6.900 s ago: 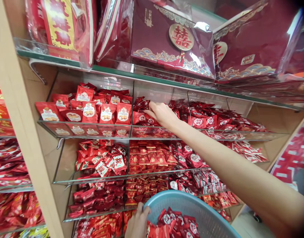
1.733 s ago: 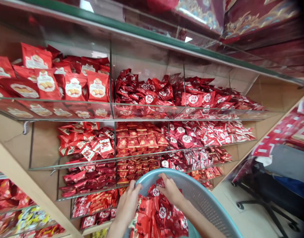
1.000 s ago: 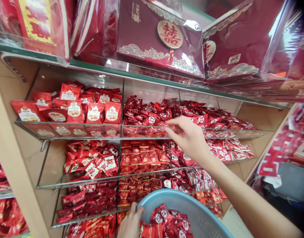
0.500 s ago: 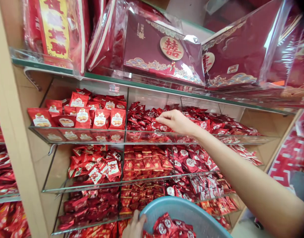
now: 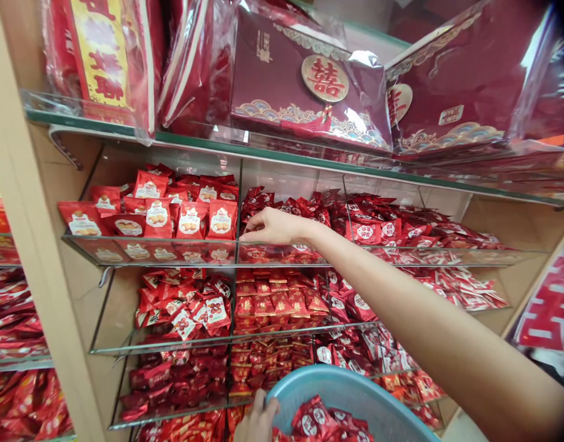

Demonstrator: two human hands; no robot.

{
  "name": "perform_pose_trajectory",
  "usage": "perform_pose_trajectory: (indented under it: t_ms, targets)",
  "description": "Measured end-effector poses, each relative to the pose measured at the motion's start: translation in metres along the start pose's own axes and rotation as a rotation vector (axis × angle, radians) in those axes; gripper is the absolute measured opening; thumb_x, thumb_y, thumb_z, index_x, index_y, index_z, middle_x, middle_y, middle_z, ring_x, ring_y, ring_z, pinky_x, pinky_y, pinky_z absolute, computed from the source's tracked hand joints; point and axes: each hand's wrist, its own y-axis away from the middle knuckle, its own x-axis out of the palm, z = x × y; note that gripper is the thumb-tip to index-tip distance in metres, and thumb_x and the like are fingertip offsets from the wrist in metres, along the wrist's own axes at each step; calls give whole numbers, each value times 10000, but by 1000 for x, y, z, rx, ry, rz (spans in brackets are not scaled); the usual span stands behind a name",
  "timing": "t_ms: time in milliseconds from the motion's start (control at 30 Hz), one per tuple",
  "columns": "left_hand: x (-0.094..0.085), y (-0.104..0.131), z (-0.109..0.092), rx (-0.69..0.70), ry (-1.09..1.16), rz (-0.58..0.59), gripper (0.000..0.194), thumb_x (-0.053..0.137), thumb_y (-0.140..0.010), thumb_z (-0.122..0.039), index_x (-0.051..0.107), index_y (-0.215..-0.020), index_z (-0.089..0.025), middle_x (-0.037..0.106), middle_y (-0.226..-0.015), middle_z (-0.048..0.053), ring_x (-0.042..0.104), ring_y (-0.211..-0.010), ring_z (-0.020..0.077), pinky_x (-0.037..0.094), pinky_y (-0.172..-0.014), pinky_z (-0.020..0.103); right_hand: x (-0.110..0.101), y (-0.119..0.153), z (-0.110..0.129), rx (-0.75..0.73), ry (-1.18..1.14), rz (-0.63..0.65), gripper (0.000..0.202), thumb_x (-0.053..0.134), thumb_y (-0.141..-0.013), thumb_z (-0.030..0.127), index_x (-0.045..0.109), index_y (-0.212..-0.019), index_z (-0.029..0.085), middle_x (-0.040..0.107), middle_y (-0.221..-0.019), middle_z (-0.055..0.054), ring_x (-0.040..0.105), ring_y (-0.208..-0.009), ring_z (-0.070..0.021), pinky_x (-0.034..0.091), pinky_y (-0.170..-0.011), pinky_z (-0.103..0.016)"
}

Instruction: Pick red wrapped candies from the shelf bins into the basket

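Note:
My right hand [image 5: 276,226] reaches into the middle compartment of the upper packet shelf, by its left divider. Its fingers point left and are curled together among dark red snack packets [image 5: 304,209]; whatever they hold is hidden. At the bottom, my left hand [image 5: 258,420] is closed over the left rim of a blue plastic basket [image 5: 346,376]. Inside the basket lie several red packets [image 5: 313,420] with round white labels. Left of the divider stand brighter red packets [image 5: 157,215] with pictures of biscuits on them.
Clear dividers and a low clear front lip [image 5: 208,252] bound the compartments. Lower shelves hold more red and gold packets [image 5: 277,301]. Above, a green-edged glass shelf [image 5: 199,142] carries dark red gift bags [image 5: 304,86] in plastic. A wooden upright [image 5: 42,245] stands at left.
My right hand has moved left across the middle compartment to the divider and lowered slightly towards the front lip. My left hand stays on the basket rim. The view has shifted slightly.

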Motion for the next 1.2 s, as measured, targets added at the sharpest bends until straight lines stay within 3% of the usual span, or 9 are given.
perform_pose_trajectory:
  t_ms: [167,333,633,867,1033,1200]
  targets:
    - [5,-7,0,-44,-7,33,476,319,-733,-45,478,-1070,-340,442,-1145,6,603,-889,149,442,-675,232,-14,-7,1,64,32,168,329,627,-679,438,633,-693,109,416,-562,62,303,-525,-51,264,-505,-193]
    - [7,-7,2,-25,-7,21,473,337,-725,-30,476,-1058,-337,442,-1130,1,597,-881,147,439,-668,224,-17,-20,11,75,130,246,222,670,-625,313,648,-715,111,527,-582,38,404,-524,-63,300,-501,-191]
    - [1,2,3,16,18,-26,450,310,-744,-40,469,-1054,-324,452,-1122,-4,606,-855,126,418,-662,208,-15,-4,4,70,136,101,216,552,-660,184,670,-820,99,611,-693,-2,475,-595,-84,355,-571,-205]
    - [2,2,2,14,-5,-39,406,337,-768,-61,473,-1048,-321,447,-1141,-1,608,-866,129,418,-655,204,-18,8,-9,101,195,13,357,650,-631,271,627,-949,111,623,-839,-33,518,-684,-115,378,-616,-219]
    - [2,6,1,20,13,-57,368,282,-841,-110,460,-1086,-320,434,-1166,2,591,-903,119,410,-695,196,-21,9,-4,243,227,96,484,713,-583,378,616,-961,91,604,-815,-42,547,-738,-156,408,-645,-258]
    - [3,13,2,42,37,-107,369,269,-858,-129,437,-1125,-319,423,-1198,4,565,-947,110,395,-745,190,-22,2,2,310,173,151,336,705,-605,328,633,-793,60,573,-745,-21,558,-825,-184,426,-703,-274]
